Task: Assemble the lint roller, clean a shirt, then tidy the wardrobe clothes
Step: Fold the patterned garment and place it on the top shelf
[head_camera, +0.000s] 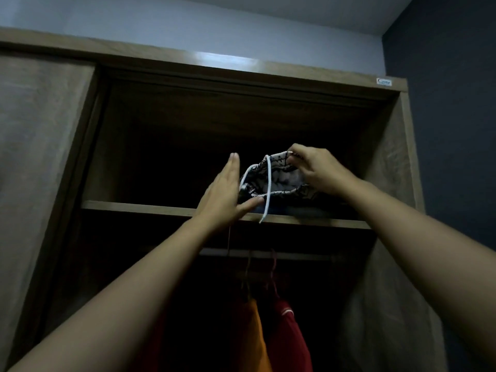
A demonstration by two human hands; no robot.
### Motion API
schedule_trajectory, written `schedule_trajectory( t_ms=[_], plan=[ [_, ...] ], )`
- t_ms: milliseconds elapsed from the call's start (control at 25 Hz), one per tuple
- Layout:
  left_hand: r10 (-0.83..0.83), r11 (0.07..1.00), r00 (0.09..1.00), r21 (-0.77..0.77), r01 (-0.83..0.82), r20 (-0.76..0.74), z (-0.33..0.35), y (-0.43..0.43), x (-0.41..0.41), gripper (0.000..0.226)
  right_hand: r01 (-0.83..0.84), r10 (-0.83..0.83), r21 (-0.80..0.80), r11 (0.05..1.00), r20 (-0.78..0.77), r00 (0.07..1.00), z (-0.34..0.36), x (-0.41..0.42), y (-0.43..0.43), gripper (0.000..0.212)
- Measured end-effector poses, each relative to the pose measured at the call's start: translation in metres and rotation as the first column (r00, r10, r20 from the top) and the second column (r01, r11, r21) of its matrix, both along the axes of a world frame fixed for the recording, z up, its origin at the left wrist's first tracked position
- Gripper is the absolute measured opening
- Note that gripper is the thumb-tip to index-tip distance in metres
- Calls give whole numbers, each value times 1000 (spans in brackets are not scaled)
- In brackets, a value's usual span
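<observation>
From the head camera, a black-and-white patterned garment (281, 178) sits on the upper shelf (134, 206) of the wardrobe (386, 162). Its white cord (268, 189) dangles over the shelf edge. The right hand (318, 169) pinches the garment's top edge. The left hand (225, 194) is flat with straight fingers against its left side. Orange clothing (253, 336) and red clothing (287, 336) hang from the rail (295, 255) below.

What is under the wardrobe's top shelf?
Under the shelf runs a rail, with an orange garment and a red garment hanging below it. The left forearm covers part of the space, and the rest is too dark to tell.
</observation>
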State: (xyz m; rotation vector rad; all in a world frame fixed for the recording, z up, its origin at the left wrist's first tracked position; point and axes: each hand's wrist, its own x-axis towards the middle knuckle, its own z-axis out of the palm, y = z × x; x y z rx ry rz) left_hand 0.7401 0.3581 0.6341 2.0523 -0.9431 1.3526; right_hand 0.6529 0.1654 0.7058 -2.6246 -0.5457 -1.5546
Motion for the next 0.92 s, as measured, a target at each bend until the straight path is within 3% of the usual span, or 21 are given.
schedule_trajectory(
  t_ms=[120,240,360,480,600,680,760,920],
  plan=[
    [-71,997,994,-15,70,-88,27,-12,2,110,-56,56,7,998,31,998,14,-27,2,15],
    [-175,983,973,20,180,-147,31,-21,-2,119,-14,11,44,999,68,998,21,-46,1,19],
    [-97,980,989,163,115,-111,17,-34,-11,119,-11,-6,138,990,123,992,24,-57,-3,27],
    [33,991,999,127,-36,22,20,-29,-15,87,-61,50,169,984,65,997,21,-73,-11,29],
    [-47,997,995,-49,52,87,39,2,-21,43,10,-6,29,1000,-128,992,13,-95,-20,77],
    [-49,996,989,-69,59,142,52,20,-31,33,54,-62,-61,997,-134,989,10,-100,-21,90],
    [-67,993,984,-88,82,165,62,32,-50,34,-18,17,-5,1000,-93,996,11,-104,-13,79],
    [-99,973,967,-181,143,233,69,54,-88,38,-181,188,133,974,-44,981,16,-115,11,39]
  ],
)
